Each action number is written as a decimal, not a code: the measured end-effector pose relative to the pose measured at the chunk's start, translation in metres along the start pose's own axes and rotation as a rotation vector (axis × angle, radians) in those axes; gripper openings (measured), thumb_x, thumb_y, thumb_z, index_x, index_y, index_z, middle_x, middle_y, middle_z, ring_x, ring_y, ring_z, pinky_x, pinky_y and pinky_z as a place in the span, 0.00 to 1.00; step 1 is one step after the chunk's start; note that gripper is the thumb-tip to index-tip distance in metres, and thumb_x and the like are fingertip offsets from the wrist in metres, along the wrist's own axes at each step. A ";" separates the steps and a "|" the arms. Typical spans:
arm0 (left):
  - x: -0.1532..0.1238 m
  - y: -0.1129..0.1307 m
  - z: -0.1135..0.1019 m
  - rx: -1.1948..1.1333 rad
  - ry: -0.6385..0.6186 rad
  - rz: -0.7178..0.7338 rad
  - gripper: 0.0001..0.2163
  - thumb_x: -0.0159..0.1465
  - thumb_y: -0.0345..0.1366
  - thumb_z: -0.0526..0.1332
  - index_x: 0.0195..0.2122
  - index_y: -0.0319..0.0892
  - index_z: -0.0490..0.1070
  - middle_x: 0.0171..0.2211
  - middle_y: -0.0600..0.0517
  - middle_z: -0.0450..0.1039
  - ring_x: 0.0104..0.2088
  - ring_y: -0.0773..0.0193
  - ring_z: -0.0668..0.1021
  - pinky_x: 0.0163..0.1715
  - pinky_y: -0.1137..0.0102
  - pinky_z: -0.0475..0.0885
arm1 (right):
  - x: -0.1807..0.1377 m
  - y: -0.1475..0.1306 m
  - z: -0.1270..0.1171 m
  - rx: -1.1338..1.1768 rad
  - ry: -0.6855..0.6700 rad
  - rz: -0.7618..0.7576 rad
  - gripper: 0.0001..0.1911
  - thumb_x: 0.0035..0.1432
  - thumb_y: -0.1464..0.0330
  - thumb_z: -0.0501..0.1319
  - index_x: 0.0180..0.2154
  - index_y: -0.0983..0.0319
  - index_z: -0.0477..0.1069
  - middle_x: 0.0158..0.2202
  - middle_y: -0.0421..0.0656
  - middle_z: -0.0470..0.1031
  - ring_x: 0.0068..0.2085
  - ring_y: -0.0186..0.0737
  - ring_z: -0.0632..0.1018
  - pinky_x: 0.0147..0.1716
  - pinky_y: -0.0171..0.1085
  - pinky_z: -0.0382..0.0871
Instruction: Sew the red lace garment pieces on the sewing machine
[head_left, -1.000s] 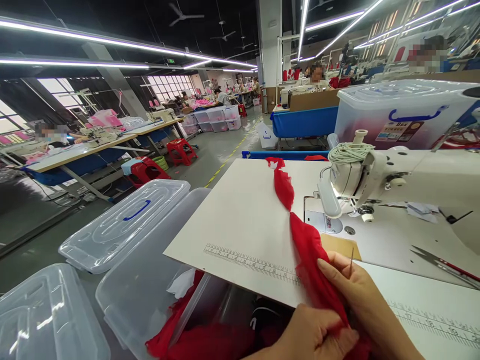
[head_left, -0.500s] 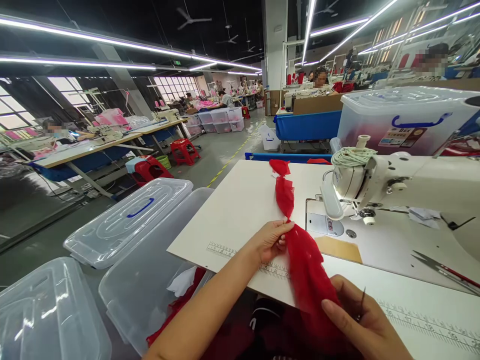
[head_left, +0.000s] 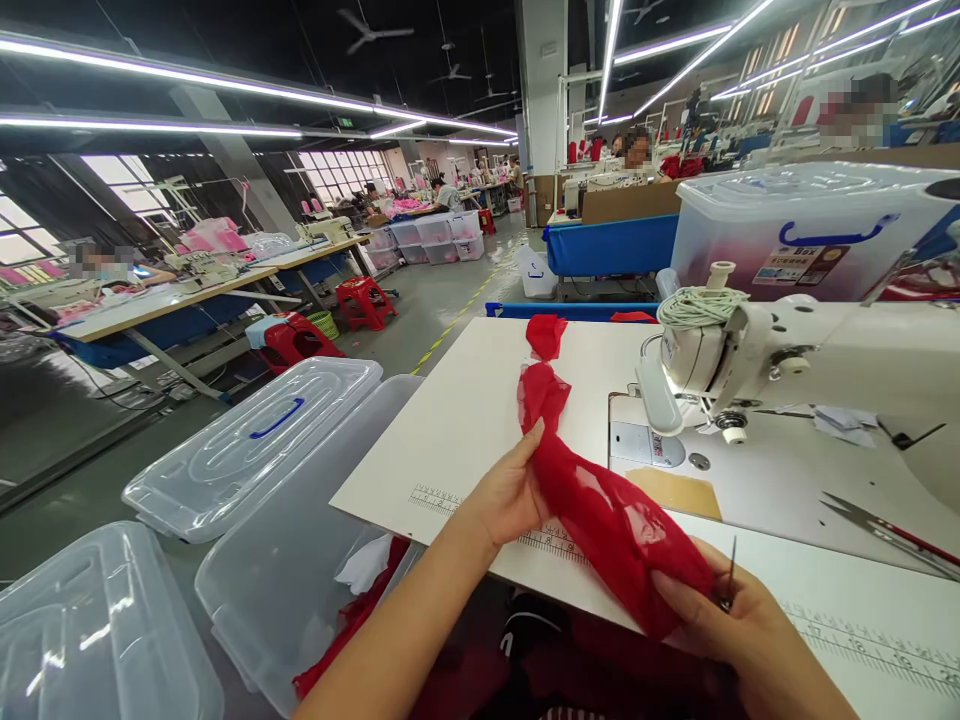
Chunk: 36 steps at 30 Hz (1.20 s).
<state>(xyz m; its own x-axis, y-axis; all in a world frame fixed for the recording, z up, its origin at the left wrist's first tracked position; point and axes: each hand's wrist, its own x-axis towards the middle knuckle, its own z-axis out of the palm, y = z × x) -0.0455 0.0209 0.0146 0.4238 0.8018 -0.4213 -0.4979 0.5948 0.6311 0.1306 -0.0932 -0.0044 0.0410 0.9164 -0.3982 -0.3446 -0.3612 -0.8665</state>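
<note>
The right hand (head_left: 724, 605) pinches the lower end of the red cloth (head_left: 611, 515) between thumb and fingers, a thin pointed tool (head_left: 733, 570) poking up from its grip. The left hand (head_left: 517, 490) pinches the cloth farther up, thumb on top. Between them the cloth stretches slantwise over the table (head_left: 427, 430) edge, partly covering a printed ruler (head_left: 435, 498); its far part lies on the tabletop. Scissors (head_left: 892, 533) lie to the right. Beyond the hands stands a sewing machine (head_left: 697, 350), then a lidded bin (head_left: 727, 235). Farther off, a red stool (head_left: 364, 303) stands in the aisle.
</note>
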 end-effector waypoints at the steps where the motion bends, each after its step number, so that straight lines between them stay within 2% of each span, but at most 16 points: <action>1: -0.001 -0.005 -0.003 -0.049 -0.004 -0.099 0.15 0.57 0.43 0.71 0.37 0.37 0.74 0.32 0.49 0.77 0.33 0.63 0.79 0.40 0.67 0.74 | 0.000 0.000 0.000 0.018 0.022 -0.013 0.27 0.42 0.54 0.74 0.43 0.59 0.77 0.37 0.47 0.82 0.40 0.53 0.81 0.32 0.41 0.76; 3: -0.002 -0.014 -0.010 -0.080 -0.009 -0.208 0.14 0.58 0.41 0.71 0.36 0.35 0.75 0.33 0.46 0.78 0.34 0.61 0.80 0.43 0.67 0.73 | -0.001 -0.001 0.000 0.049 0.045 -0.008 0.26 0.42 0.54 0.74 0.42 0.59 0.77 0.34 0.46 0.82 0.38 0.53 0.81 0.27 0.39 0.75; 7: -0.003 -0.022 -0.017 -0.037 -0.062 -0.211 0.13 0.60 0.42 0.69 0.35 0.36 0.75 0.33 0.47 0.79 0.36 0.62 0.81 0.45 0.69 0.72 | -0.003 -0.001 0.001 0.117 0.047 0.070 0.27 0.44 0.54 0.74 0.46 0.56 0.76 0.27 0.41 0.80 0.24 0.42 0.79 0.22 0.35 0.72; 9: -0.003 -0.023 -0.014 -0.030 -0.153 -0.203 0.19 0.57 0.47 0.71 0.39 0.36 0.76 0.37 0.46 0.80 0.40 0.60 0.81 0.48 0.68 0.71 | -0.003 -0.001 0.003 0.102 0.038 0.070 0.29 0.44 0.54 0.74 0.48 0.56 0.75 0.23 0.38 0.77 0.20 0.37 0.75 0.23 0.35 0.73; 12: -0.005 -0.029 -0.005 -0.055 -0.224 -0.188 0.27 0.48 0.51 0.75 0.42 0.36 0.77 0.39 0.44 0.80 0.43 0.57 0.80 0.50 0.66 0.71 | -0.003 -0.001 0.008 0.092 0.011 0.037 0.28 0.45 0.55 0.74 0.48 0.56 0.76 0.26 0.39 0.78 0.24 0.39 0.77 0.28 0.37 0.75; 15: -0.006 -0.034 0.005 -0.056 -0.111 -0.167 0.17 0.50 0.42 0.76 0.36 0.37 0.77 0.35 0.46 0.81 0.37 0.59 0.81 0.47 0.67 0.73 | -0.002 -0.001 0.010 0.069 -0.006 0.007 0.25 0.45 0.55 0.73 0.46 0.56 0.76 0.32 0.41 0.80 0.31 0.43 0.79 0.29 0.37 0.74; 18: -0.006 -0.029 0.012 -0.113 0.001 -0.134 0.09 0.57 0.34 0.71 0.33 0.35 0.76 0.32 0.46 0.80 0.33 0.62 0.81 0.43 0.68 0.74 | 0.001 -0.001 0.006 -0.025 -0.083 -0.031 0.25 0.43 0.55 0.74 0.44 0.57 0.78 0.31 0.42 0.79 0.30 0.44 0.78 0.31 0.40 0.74; 22: -0.006 -0.016 0.017 -0.158 0.033 -0.096 0.10 0.57 0.37 0.71 0.30 0.35 0.74 0.29 0.46 0.79 0.30 0.60 0.81 0.40 0.65 0.75 | 0.001 0.002 0.002 -0.167 -0.230 0.041 0.20 0.33 0.59 0.78 0.30 0.62 0.80 0.25 0.42 0.77 0.29 0.41 0.75 0.33 0.38 0.72; 24: -0.006 -0.012 0.019 -0.134 0.044 -0.044 0.12 0.54 0.37 0.74 0.29 0.36 0.73 0.28 0.47 0.78 0.29 0.60 0.80 0.38 0.65 0.76 | -0.001 0.003 0.003 -0.170 -0.224 0.061 0.18 0.37 0.56 0.76 0.25 0.62 0.78 0.26 0.42 0.77 0.28 0.39 0.74 0.30 0.35 0.70; 27: -0.003 -0.009 0.019 -0.131 0.084 0.091 0.12 0.52 0.34 0.75 0.31 0.37 0.73 0.27 0.51 0.77 0.28 0.62 0.79 0.36 0.67 0.76 | -0.004 0.003 0.006 -0.068 -0.217 0.044 0.18 0.46 0.53 0.72 0.32 0.60 0.79 0.27 0.42 0.77 0.29 0.41 0.75 0.31 0.37 0.71; 30: 0.005 -0.006 0.019 -0.142 0.114 0.141 0.13 0.53 0.37 0.75 0.32 0.37 0.72 0.26 0.52 0.76 0.27 0.64 0.78 0.35 0.67 0.76 | -0.006 0.004 0.008 0.005 -0.208 0.093 0.19 0.48 0.53 0.71 0.37 0.59 0.79 0.25 0.41 0.75 0.28 0.40 0.75 0.30 0.37 0.71; 33: 0.011 -0.005 0.019 -0.173 0.157 0.123 0.13 0.54 0.36 0.74 0.33 0.36 0.73 0.26 0.52 0.75 0.26 0.66 0.77 0.34 0.68 0.77 | -0.007 0.007 0.008 0.025 -0.197 0.138 0.21 0.43 0.53 0.74 0.33 0.61 0.78 0.24 0.41 0.75 0.26 0.35 0.72 0.27 0.33 0.68; 36: 0.012 -0.006 0.019 -0.185 0.154 0.122 0.13 0.53 0.36 0.75 0.32 0.36 0.73 0.26 0.52 0.76 0.25 0.66 0.77 0.33 0.69 0.77 | -0.009 0.011 0.008 -0.019 -0.123 0.129 0.24 0.36 0.52 0.76 0.28 0.62 0.77 0.23 0.41 0.75 0.26 0.36 0.73 0.28 0.34 0.69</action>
<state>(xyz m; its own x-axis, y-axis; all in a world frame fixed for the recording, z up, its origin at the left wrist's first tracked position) -0.0229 0.0254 0.0181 0.2396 0.8591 -0.4523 -0.6738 0.4825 0.5596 0.1193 -0.1037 -0.0078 -0.1174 0.8761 -0.4677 -0.3218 -0.4791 -0.8166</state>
